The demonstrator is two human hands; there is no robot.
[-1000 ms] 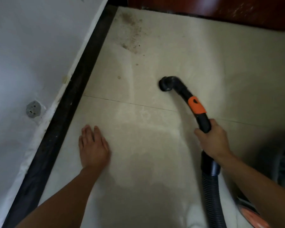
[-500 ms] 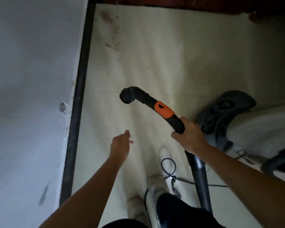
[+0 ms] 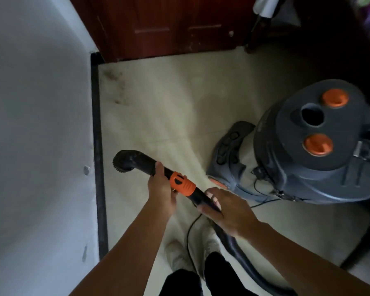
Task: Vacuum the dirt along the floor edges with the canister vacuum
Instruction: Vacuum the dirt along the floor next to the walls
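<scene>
Status: task part-done at best. Person stands w/ both hands on the vacuum wand point(image 3: 145, 162). L hand point(image 3: 161, 189) is wrapped round the tube just fwd of the orange collar point(image 3: 182, 183); R hand point(image 3: 226, 212) is clamped on it behind the collar, where the hose point(image 3: 244, 259) joins. Brush nozzle point(image 3: 124, 160) appears held up off the floor point(image 3: 179, 99), near the black skirting point(image 3: 96, 146) but not at it, so no suction on the edge at present, by my reading. Canister vacuum point(image 3: 308, 146) sits on the floor to the person's right, cord point(image 3: 189, 231) trailing past the shoes point(image 3: 175, 255). Outstanding: dark dirt patch point(image 3: 115, 82) in the far corner, along the skirting up to the red door point(image 3: 169, 24), not yet taken up. The edge strip nearer the person shows no obvious grit, though the frame is dim and smeared; cannot confirm clean. Edge along the door: cannot tell.
</scene>
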